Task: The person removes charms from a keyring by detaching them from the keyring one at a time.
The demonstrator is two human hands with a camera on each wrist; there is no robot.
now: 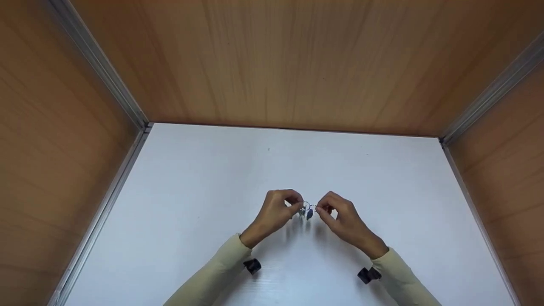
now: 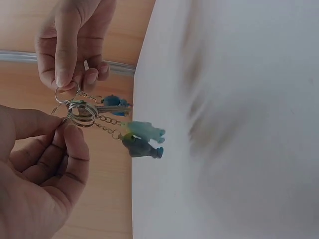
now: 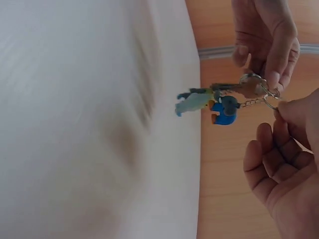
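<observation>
The left hand (image 2: pixel 35 174) pinches a split key ring (image 2: pixel 82 112) between thumb and forefinger. Just beside it, the right hand (image 2: pixel 75 42) pinches a smaller ring (image 2: pixel 62 93). Below the fingers hang short chains with small figure charms (image 2: pixel 142 139), above the white table (image 1: pixel 191 191).

White table (image 1: pixel 272 170) lies open — wooden walls (image 1: pixel 272 63) enclose three sides.

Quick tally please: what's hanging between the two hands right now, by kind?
Key rings: 2
Small chains: 2
Keys: 1
Toy figures: 2, one light green and dark, one blue and grey
Total: 7
</observation>
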